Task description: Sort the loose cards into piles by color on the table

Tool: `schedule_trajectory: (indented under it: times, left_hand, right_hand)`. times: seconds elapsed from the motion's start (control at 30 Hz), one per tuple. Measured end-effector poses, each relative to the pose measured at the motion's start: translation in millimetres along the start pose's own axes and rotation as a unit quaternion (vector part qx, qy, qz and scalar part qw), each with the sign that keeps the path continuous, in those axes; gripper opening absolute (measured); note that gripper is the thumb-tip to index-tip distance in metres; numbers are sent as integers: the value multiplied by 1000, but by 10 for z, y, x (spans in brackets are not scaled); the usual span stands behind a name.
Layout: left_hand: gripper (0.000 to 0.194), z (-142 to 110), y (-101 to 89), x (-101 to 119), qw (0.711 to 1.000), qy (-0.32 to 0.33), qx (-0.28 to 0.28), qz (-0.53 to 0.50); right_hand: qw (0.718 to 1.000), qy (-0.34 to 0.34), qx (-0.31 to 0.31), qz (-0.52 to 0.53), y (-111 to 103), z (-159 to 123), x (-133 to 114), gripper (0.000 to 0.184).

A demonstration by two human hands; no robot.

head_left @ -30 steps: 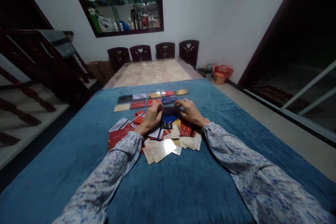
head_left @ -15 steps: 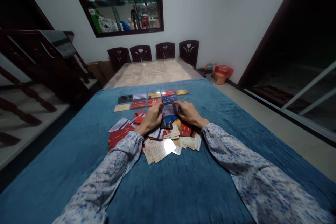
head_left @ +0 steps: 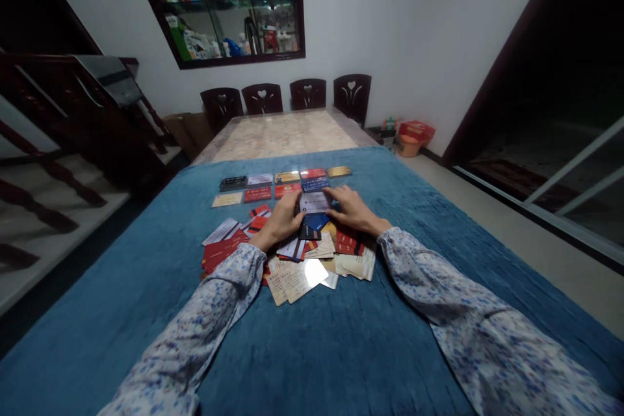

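Thumbs and fingers of the left hand (head_left: 283, 218) and the right hand (head_left: 355, 209) grasp a pale lilac-grey rectangular plastic card (head_left: 314, 202) by its left and right ends. Whether it is one card or a thin stack, I cannot tell. It sits between the hands, above the far edge of a loose, many-coloured heap of cards and just nearer than a dark blue card (head_left: 316, 184) in the ordered rows.

Below it lie a bright blue plastic card (head_left: 318, 221) and a small-looking black card (head_left: 311, 233). Overlapping red cards (head_left: 220, 257) spread to the left, glossy cream cards (head_left: 298, 283) nearest, more red cards (head_left: 348, 240) to the right. All rest on a textured blue cloth (head_left: 351, 344) over the near part of the stone-patterned tabletop (head_left: 287, 136).

If the two hands squeezed unevenly, a slick card could pivot or slip into the heap; if it were a stack, it could fan out. Low wrists might brush the overlapping cards and make them slide. Pushing too far could knock the rows askew, and rucked cloth might catch an edge.
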State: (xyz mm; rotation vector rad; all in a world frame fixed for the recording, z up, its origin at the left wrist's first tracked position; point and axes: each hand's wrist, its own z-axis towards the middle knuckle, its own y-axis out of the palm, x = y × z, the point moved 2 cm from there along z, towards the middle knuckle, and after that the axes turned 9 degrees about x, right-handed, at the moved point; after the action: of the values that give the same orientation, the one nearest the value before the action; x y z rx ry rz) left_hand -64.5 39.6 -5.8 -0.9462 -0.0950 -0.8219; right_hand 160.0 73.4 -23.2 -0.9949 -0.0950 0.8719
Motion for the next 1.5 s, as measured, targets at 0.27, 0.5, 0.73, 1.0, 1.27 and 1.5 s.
schedule_trajectory:
  times: [0.27, 0.5, 0.73, 1.0, 1.27, 1.5]
  left_hand:
    - [48, 19, -20, -30, 1000, -3, -13, -2]
    - [45, 34, -37, -33, 1000, -2, -26, -2]
    - [36, 73, -75, -52, 998, -1, -62, 9]
    - [34, 85, -110, -60, 995, -26, -101, 9]
    - [37, 73, -213, -137, 991, -29, -125, 36]
    - [38, 81, -359, -268, 988, -35, -141, 58]
  right_hand:
    - [999, 9, -5, 41, 3, 10, 39, 63]
    - [998, 9, -18, 67, -16, 25, 76, 61]
    - [996, 23, -40, 73, -96, 53, 20, 46]
    - [994, 44, -71, 75, -136, 58, -21, 49]
    - [992, 27, -95, 76, -136, 158, -94, 46]
    - [991, 9, -117, 56, -58, 367, -197, 48]
